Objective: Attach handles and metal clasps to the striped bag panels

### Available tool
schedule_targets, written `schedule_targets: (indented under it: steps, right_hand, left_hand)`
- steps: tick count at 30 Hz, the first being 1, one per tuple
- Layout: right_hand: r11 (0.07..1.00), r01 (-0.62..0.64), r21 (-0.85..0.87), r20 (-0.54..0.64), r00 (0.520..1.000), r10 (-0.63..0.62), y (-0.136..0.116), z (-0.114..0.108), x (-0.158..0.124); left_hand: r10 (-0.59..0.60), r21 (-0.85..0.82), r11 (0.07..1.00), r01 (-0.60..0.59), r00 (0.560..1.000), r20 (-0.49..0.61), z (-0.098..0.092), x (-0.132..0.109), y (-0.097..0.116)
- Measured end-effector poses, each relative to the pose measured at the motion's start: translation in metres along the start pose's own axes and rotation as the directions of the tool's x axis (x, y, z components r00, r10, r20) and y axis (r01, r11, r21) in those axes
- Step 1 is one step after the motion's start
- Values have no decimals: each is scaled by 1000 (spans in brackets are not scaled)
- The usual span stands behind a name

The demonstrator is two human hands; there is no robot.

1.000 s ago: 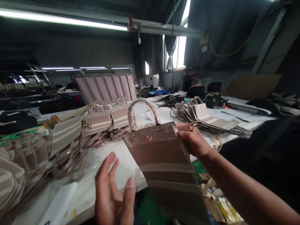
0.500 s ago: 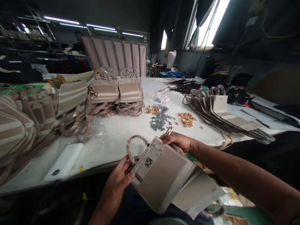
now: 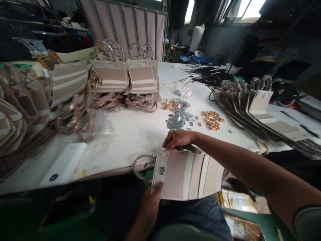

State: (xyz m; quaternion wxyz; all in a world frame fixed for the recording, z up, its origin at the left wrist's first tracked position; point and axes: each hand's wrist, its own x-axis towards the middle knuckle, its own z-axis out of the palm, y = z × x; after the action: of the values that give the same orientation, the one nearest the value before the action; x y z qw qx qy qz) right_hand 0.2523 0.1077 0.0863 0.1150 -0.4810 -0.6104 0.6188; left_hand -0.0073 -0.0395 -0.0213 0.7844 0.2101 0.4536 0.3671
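A beige striped handbag panel (image 3: 175, 174) hangs over my lap at the table's front edge, its pale lining side facing me. A small square metal plate (image 3: 162, 170) sits on its pale end strip. My left hand (image 3: 149, 204) grips the lower left corner, thumb on the front. Closed at the top edge is my right hand (image 3: 182, 139), its fingers partly hidden behind the panel; a small shiny brownish piece shows at its fingertips, too unclear to name. A plastic-wrapped loop handle (image 3: 140, 167) sticks out to the left.
Stacks of similar bag panels (image 3: 109, 75) stand at the left, more panels (image 3: 260, 103) at the right. Between them lie grey metal plates (image 3: 178, 117) and gold-coloured fittings (image 3: 213, 119). A white box-like object (image 3: 64, 164) rests near the front left edge of the table (image 3: 120, 137).
The panel has turned from slanted to nearly level and swung out flatter. My right hand has moved slightly left and up along its top edge. The view has tilted downward.
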Motion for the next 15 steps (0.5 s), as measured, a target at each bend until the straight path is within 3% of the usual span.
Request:
schedule_targets:
  steps: [3,5,8,10,13,14,15]
  right_hand:
    - [999,-29,34,30,999,28,13,-10,10]
    - [998,-60,36,43,997,58,19,-15,17]
    - [997,-79,3,62,995,79,22,-18,28]
    - [996,-74,-40,31,997,75,20,-19,33]
    - [991,-101,-87,-220,972,80,13,-16,26]
    - [989,-108,-99,-362,930,65,10,-13,18]
    - [989,-100,-113,-518,855,28,6,-7,8]
  left_hand:
    - [-157,-101,978,181,966,205,-9,8,20]
    - [-214,-87,966,245,940,265,-13,15,36]
    - [-223,37,975,220,955,195,-8,24,46]
    - [-162,76,985,155,982,101,1,29,42]
    - [-71,24,997,71,997,-12,16,32,30]
    - [-51,3,999,51,998,-36,19,32,26]
    - [-42,-9,999,42,998,-52,21,31,23]
